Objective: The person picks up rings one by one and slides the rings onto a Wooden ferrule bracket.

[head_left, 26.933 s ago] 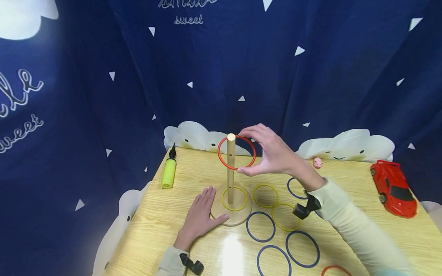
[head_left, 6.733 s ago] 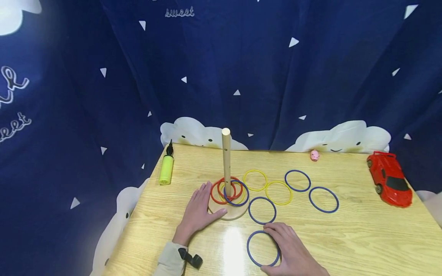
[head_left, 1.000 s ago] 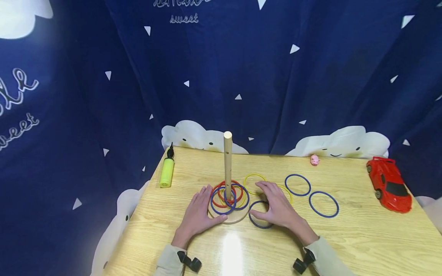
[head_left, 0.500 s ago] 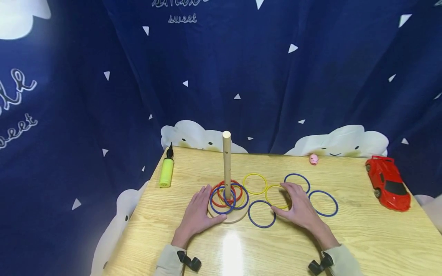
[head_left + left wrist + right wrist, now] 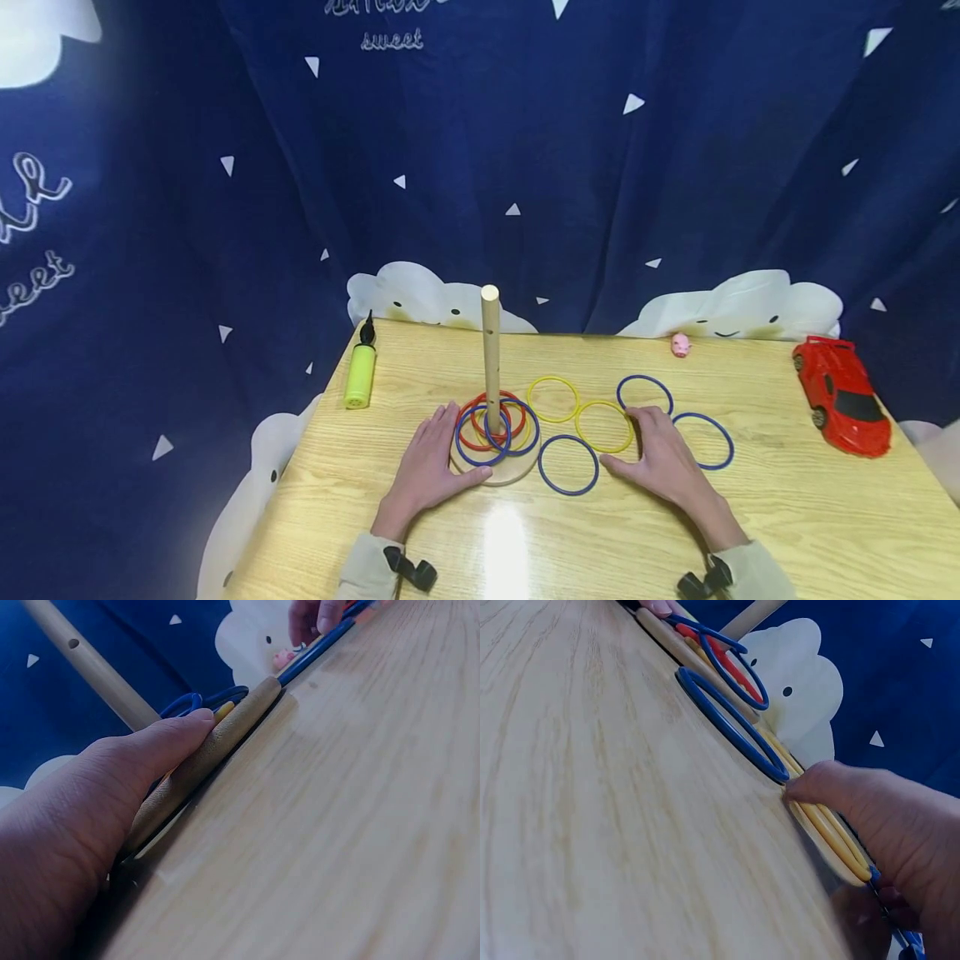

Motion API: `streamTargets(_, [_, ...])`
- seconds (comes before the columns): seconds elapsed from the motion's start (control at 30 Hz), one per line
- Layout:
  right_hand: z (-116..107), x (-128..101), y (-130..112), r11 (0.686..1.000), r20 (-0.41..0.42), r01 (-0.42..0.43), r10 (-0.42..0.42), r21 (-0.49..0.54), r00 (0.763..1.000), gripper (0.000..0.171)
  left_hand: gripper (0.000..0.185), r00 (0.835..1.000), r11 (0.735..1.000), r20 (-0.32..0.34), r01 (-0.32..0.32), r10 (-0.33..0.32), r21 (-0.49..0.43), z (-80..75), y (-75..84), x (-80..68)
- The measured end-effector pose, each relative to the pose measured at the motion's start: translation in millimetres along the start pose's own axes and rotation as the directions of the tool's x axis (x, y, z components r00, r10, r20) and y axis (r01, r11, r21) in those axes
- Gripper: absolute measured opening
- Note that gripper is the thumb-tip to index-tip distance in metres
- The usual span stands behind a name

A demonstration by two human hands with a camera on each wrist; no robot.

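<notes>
In the head view a wooden peg (image 5: 491, 358) rises from a round wooden base (image 5: 512, 477), with red, blue and yellow rings lying around its foot. My left hand (image 5: 426, 471) rests at the base's left side, fingers straight; the left wrist view has its thumb (image 5: 172, 735) lying along the base's edge. My right hand (image 5: 663, 462) is at the right edge of a yellow ring (image 5: 604, 452) flat on the table, thumb and fingers spread apart. In the right wrist view, the thumb tip meets the edge of that ring (image 5: 832, 829), near a blue ring (image 5: 735, 739).
Another yellow ring (image 5: 553, 377) lies behind the near one. Two blue rings lie farther right, one partly behind my right fingers. A green pump (image 5: 361, 377) is at the left, a pink pig figure (image 5: 680, 346) at the back and a red toy car (image 5: 843, 398) at the right.
Earlier my right hand held a red ring at the peg top; more rings now circle the peg. Within the last second it has moved right from over the front blue ring to the yellow ring.
</notes>
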State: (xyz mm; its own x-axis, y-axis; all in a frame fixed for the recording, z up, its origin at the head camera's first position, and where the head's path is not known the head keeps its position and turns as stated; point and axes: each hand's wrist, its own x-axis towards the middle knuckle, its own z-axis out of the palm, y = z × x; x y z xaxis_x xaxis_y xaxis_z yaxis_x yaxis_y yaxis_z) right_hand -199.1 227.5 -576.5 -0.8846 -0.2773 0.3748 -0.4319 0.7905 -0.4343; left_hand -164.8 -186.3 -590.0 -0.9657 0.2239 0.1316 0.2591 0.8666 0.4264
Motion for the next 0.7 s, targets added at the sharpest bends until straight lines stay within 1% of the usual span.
streamTargets(0.13, [3,2,2,0.999,0.021,-0.034,0.034,-0.027,0.999,0.094,0.128,1.000,1.000,-0.012,-0.008,0.008,-0.009,0.0,-0.4,0.4])
streamTargets(0.23, [7,3,4,0.998,0.017,-0.050,0.050,-0.036,0.999,0.096,0.128,1.000,1.000,-0.018,-0.010,0.010,-0.014,-0.5,0.2,0.0])
streamTargets(0.3, [10,4,5,0.998,0.004,-0.049,0.050,-0.040,0.999,0.097,0.128,1.000,1.000,-0.015,-0.007,0.007,-0.015,-1.0,1.0,-0.7])
streamTargets(0.53, [19,5,9,0.998,-0.037,-0.011,0.008,-0.064,0.999,0.097,0.128,1.000,1.000,-0.012,-0.003,0.003,-0.011,-1.5,1.6,-1.5])
streamTargets(0.6, [20,4,10,0.998,-0.042,-0.011,0.008,-0.060,0.999,0.097,0.129,1.000,1.000,-0.001,0.005,-0.005,-0.007,-1.3,1.3,-1.2])
streamTargets(0.7, [21,4,9,0.998,-0.052,-0.023,0.020,-0.055,0.998,0.096,0.129,1.000,1.000,-0.001,0.001,-0.001,-0.005,-0.5,0.5,-0.7])
